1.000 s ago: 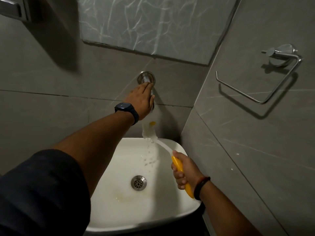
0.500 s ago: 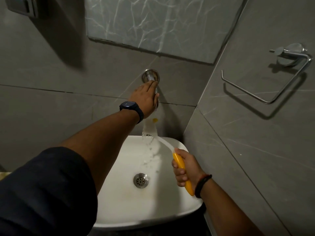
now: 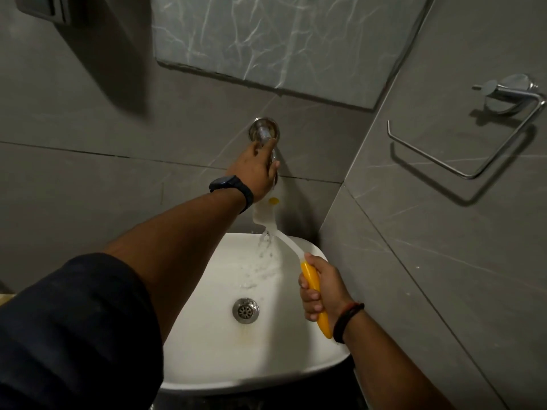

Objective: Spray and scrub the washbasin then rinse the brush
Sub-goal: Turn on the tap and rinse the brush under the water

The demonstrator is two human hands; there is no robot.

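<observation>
A white washbasin (image 3: 207, 344) with a metal drain (image 3: 245, 310) sits in the corner below me. My right hand (image 3: 324, 287) grips the yellow handle of a white brush (image 3: 313, 285). The brush head (image 3: 263, 213) is raised under the wall tap (image 3: 264, 132), and water runs over it and splashes into the basin. My left hand (image 3: 256, 173), with a dark watch on its wrist, is closed over the tap's front part, hiding the spout.
Grey tiled walls close in behind the basin and on the right. A mirror (image 3: 281, 37) hangs above the tap. A chrome paper holder (image 3: 485, 125) sticks out from the right wall. A metal fitting (image 3: 41, 7) is at the top left.
Both hands stay where they were, left on the tap, right holding the brush under the running water. The view has shifted slightly; the splash in the basin looks a little wider.
</observation>
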